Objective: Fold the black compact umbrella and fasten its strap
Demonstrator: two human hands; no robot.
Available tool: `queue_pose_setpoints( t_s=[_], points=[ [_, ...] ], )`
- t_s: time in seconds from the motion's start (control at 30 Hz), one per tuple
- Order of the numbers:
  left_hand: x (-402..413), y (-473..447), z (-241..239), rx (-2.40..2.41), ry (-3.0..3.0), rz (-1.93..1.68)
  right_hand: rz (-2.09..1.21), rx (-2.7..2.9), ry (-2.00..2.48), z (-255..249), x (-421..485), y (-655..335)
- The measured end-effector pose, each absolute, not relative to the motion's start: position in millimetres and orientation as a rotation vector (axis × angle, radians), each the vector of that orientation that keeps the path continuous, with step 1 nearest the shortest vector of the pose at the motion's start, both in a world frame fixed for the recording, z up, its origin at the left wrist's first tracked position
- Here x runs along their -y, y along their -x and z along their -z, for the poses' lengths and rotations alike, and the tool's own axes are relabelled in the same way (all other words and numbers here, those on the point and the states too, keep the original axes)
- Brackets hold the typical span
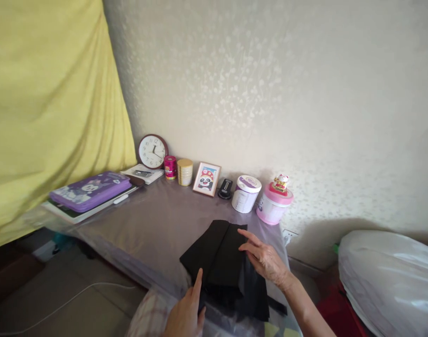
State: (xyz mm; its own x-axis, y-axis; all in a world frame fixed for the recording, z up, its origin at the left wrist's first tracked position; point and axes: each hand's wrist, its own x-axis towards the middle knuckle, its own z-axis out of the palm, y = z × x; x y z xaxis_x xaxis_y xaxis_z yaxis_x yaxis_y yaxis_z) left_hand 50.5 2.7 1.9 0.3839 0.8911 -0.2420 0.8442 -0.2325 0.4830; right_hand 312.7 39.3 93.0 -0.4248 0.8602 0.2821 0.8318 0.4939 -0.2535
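A black folded cloth [217, 255] lies on the table near its front edge, with part of it hanging over toward me. My right hand [265, 260] rests flat on the cloth's right side, fingers stretched out to the left. My left hand [188, 311] is at the cloth's near left edge; its thumb points up against the fabric and the other fingers curl under the edge, gripping it.
The table [143, 224] has a clear plastic cover. Along the wall stand a round clock [152, 151], a red tin [170, 167], a yellow tin [185, 172], a framed picture [207, 179], a white canister [247, 193] and a pink container [273, 203]. A purple case [89, 189] lies at left.
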Motion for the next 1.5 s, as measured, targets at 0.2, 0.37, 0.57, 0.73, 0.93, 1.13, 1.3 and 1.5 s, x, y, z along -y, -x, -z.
queue_pose_setpoints(
  t_s=[0.2,0.37,0.57,0.73,0.93,1.13,1.3,1.5],
  points=[
    [-1,-51,-2,-1.484,-2.110,-0.144,-0.097,2.250,1.288,-101,-74,-279],
    [-1,-52,-5,-1.482,-2.112,-0.095,-0.019,2.239,1.284,-84,-106,-231],
    [-3,-52,-6,-1.481,-2.151,-0.041,0.078,2.308,1.473,-44,-122,-203],
    [-1,-48,-5,-1.485,-2.100,-0.077,0.073,2.334,1.553,-29,-123,-206],
    [2,-38,-5,-1.502,-2.285,-0.471,0.081,2.366,1.580,-31,-123,-207],
    [-9,-45,0,-1.296,-2.666,-0.566,0.082,2.370,1.595,-29,-124,-205],
    [-12,-49,20,-1.396,-2.640,-0.468,0.035,2.317,1.578,-34,-120,-206],
    [-11,-48,14,-1.362,-2.622,-0.410,-0.157,2.470,1.206,-49,-88,-207]
  ],
)
